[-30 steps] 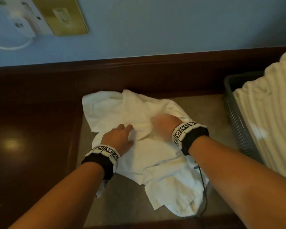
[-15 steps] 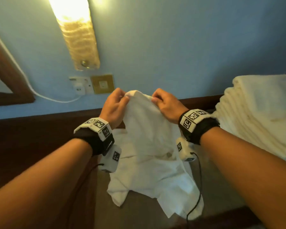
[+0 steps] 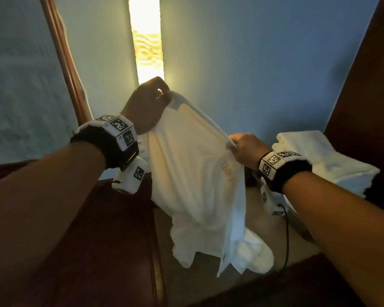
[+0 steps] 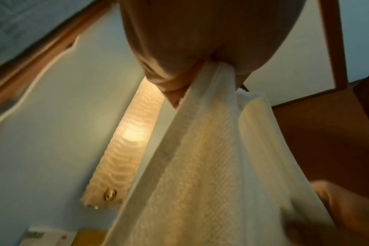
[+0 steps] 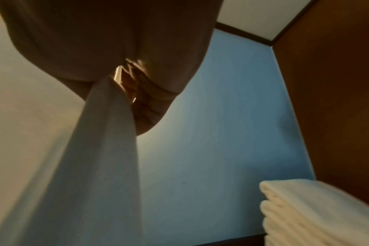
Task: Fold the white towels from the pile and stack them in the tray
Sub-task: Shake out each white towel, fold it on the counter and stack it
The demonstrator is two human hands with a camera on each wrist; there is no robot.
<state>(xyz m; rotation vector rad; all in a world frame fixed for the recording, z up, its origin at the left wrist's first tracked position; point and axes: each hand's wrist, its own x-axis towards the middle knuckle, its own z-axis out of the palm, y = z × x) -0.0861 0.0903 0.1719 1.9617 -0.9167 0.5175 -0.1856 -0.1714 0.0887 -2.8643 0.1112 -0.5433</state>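
We hold a white towel [image 3: 193, 173] up in the air above the table [image 3: 264, 258], its top edge stretched on a slant between our two hands. Faint gold lettering shows near its right side. Our left hand [image 3: 145, 105] sits higher, in front of the glowing wall lamp [image 3: 146, 34], with its fingers [image 3: 162, 89] curled and pinching one corner; the left wrist view shows the cloth gathered tight between thumb and fingers. Our right hand [image 3: 245, 149] is lower and to the right, fingers closed on the other end of that edge, and the right wrist view shows the fabric bunched and hanging straight down from the grip. The towel's lower part drapes down and its bottom crumples onto the table, where another lump of white cloth [image 3: 256, 253] lies just beside it. To the right, behind our right wrist, a stack of folded towels [image 3: 324, 160] rises; what it rests in is hidden. A blue wall [image 3: 253, 63] stands behind, with dark wood panelling [image 3: 368, 85] at the right.
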